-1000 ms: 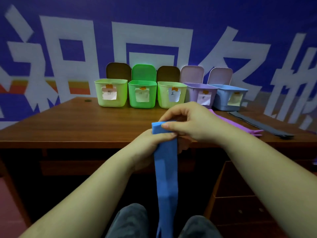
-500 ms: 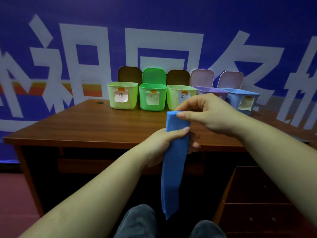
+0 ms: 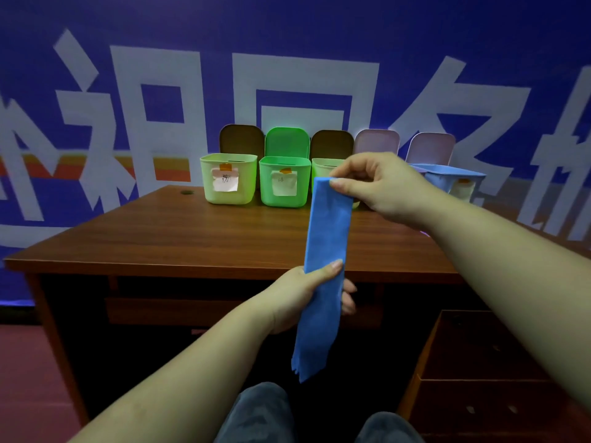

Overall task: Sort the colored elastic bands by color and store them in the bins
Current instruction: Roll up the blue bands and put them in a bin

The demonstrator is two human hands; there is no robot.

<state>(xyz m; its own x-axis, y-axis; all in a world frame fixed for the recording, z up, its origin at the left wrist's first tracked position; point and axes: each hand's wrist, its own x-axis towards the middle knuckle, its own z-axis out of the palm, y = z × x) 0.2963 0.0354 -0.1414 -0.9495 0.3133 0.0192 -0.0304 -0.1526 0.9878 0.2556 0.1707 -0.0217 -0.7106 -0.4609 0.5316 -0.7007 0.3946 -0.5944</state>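
A folded blue elastic band [image 3: 324,251] hangs upright in front of the desk's near edge. My right hand [image 3: 380,187] pinches its top fold. Lower down, my left hand [image 3: 303,292] grips its middle, thumb across the front. The band's loose ends dangle below my left hand. At the back of the desk stands a row of open bins: a pale green bin [image 3: 228,179], a bright green bin [image 3: 284,182], a third pale green bin [image 3: 319,174] partly behind the band, and a blue bin [image 3: 454,180] at the right. My right hand hides the purple bin's body.
The wooden desk [image 3: 192,238] runs left to right, its front edge just beyond my hands. A brown drawer cabinet [image 3: 479,372] stands at the lower right. My knees [image 3: 256,414] show at the bottom. A blue banner wall rises behind the bins.
My right hand has lifted the band's top fold higher and further from my left hand, drawing more band up. The view has tilted up and shifted, so the bins sit further right.
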